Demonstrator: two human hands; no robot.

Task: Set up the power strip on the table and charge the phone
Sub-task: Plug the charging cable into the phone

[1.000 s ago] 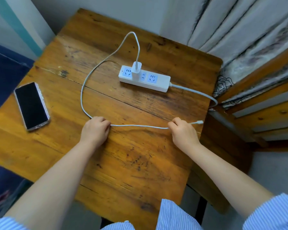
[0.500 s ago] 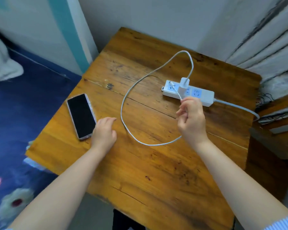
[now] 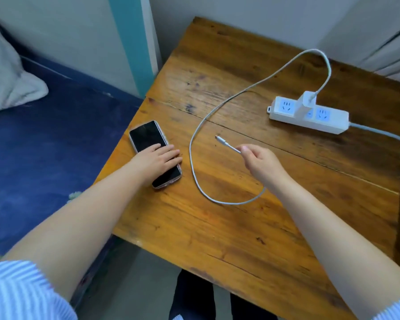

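A white power strip (image 3: 323, 120) lies on the wooden table (image 3: 252, 227) at the back right, with a white charger block (image 3: 306, 101) plugged into it. The white charging cable (image 3: 194, 137) loops from the block across the table. My right hand (image 3: 261, 161) pinches the cable near its free plug (image 3: 219, 138), which points left above the table. A black phone (image 3: 148, 139) lies face up near the table's left edge. My left hand (image 3: 157, 159) rests flat on the phone's near half, fingers spread over it.
A bed with a dark blue sheet (image 3: 44, 144) and a grey pillow (image 3: 7, 77) lies left of the table. Grey curtains (image 3: 393, 42) hang at the back right. The strip's own cord (image 3: 383, 135) runs off the table's right edge.
My left hand let go of the cable and moved left onto the phone. My right hand brought the cable's plug end leftwards towards the phone. The view turned to the left.
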